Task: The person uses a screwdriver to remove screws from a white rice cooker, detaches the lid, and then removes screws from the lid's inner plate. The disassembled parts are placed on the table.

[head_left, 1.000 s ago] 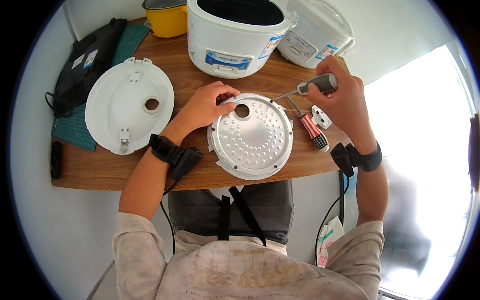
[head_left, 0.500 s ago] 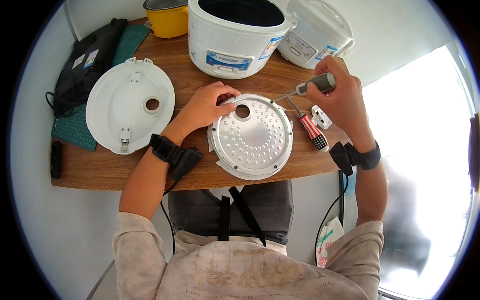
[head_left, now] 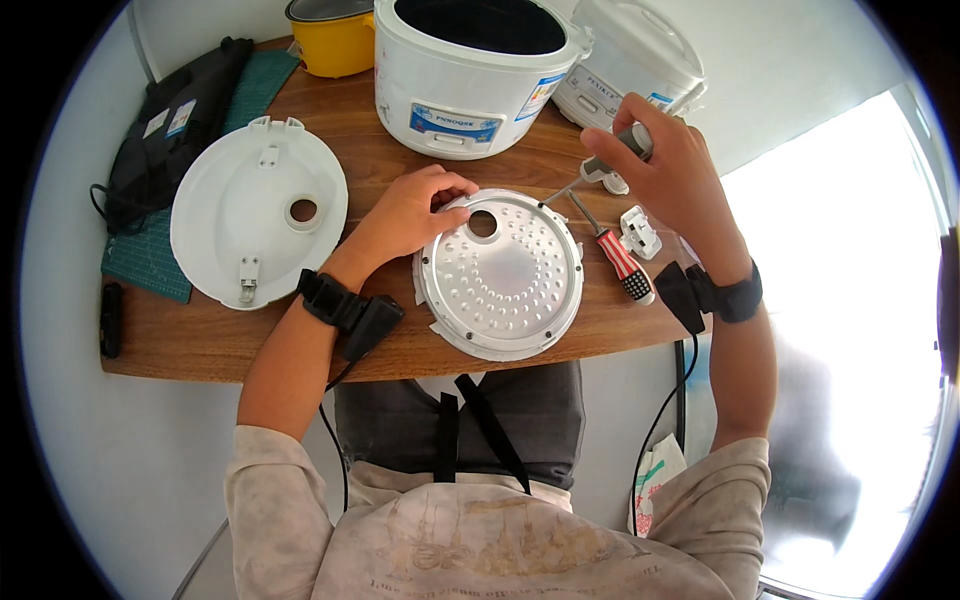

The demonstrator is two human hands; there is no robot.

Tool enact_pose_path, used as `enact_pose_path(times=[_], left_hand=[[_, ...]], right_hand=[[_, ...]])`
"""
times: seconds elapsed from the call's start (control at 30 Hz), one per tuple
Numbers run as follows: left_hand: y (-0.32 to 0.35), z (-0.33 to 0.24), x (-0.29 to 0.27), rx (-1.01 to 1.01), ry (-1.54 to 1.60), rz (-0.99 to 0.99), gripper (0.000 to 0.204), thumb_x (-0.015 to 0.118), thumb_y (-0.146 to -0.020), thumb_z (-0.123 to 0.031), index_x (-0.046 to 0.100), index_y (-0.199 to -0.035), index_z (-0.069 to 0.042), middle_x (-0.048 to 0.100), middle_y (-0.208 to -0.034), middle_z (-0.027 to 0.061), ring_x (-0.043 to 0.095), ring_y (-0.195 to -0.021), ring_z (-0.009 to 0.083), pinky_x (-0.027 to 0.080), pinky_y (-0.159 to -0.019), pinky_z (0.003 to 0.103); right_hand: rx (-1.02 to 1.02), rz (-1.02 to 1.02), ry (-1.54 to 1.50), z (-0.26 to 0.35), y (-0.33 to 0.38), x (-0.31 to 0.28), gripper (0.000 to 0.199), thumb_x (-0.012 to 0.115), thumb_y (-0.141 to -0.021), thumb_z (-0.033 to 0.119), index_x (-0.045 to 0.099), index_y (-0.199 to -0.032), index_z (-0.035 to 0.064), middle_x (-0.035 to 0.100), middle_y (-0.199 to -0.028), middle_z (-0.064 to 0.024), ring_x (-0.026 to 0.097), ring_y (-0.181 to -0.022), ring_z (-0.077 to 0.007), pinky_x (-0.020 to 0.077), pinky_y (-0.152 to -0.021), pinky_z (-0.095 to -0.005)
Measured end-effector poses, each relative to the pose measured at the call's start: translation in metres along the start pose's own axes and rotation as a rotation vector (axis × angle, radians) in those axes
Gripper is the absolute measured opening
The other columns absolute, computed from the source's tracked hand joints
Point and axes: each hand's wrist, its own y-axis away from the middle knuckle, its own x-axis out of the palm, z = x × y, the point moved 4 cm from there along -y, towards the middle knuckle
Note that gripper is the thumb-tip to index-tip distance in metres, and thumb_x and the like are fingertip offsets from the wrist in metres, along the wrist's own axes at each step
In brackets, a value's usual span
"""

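Note:
A round silver inner lid plate, dimpled and with one hole, lies flat at the table's front edge. Small dark screws dot its rim. My left hand grips the plate's upper left rim, thumb on top beside the hole and fingers bent at the edge. In my right hand is a screwdriver with a grey handle; its shaft slants down to the left and its tip meets a screw on the upper right rim. Beside the plate lies a second screwdriver with a red, white and black handle.
A white plastic lid shell lies at left over a green cutting mat, beside a black device. An open white rice cooker, a second white cooker and a yellow pot stand behind. A white plug adapter sits at right.
My right hand has shifted slightly left and turned, so the grey screwdriver stands steeper with its tip still at the same screw. My left hand stays on the plate.

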Motion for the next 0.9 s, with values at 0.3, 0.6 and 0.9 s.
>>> enact_pose_path(times=[0.3, 0.6, 0.9], left_hand=[[0.0, 0.001, 0.0, 0.004, -0.005, -0.004, 0.031, 0.075, -0.092, -0.017, 0.07, -0.121, -0.005, 0.064, -0.107, 0.0079, 0.065, -0.099, 0.0199, 0.053, -0.091, 0.032], [0.001, -0.001, 0.0, -0.018, 0.009, 0.002, 0.031, 0.074, -0.092, -0.017, 0.07, -0.121, -0.006, 0.064, -0.109, 0.008, 0.064, -0.101, 0.0204, 0.052, -0.093, 0.033], [0.0, -0.001, 0.0, -0.021, 0.0, -0.002, 0.032, 0.075, -0.092, -0.018, 0.071, -0.122, -0.007, 0.065, -0.111, 0.0084, 0.065, -0.102, 0.0212, 0.052, -0.093, 0.033]], right_hand=[[-0.086, -0.016, -0.072, 0.002, -0.009, 0.003, 0.033, 0.071, -0.094, 0.035, 0.06, -0.095, 0.0042, 0.07, -0.067, -0.0129, 0.067, -0.056, -0.0201, 0.0506, -0.056, -0.0327], [0.202, 0.068, -0.182, -0.031, -0.016, -0.002, 0.029, 0.071, -0.095, 0.031, 0.062, -0.098, 0.0037, 0.071, -0.066, -0.008, 0.068, -0.055, -0.0132, 0.0529, -0.055, -0.0275], [0.085, -0.029, -0.236, -0.033, 0.012, -0.001, 0.026, 0.071, -0.095, 0.029, 0.06, -0.095, 0.0048, 0.068, -0.064, -0.0088, 0.067, -0.058, -0.0153, 0.0521, -0.057, -0.0286]])
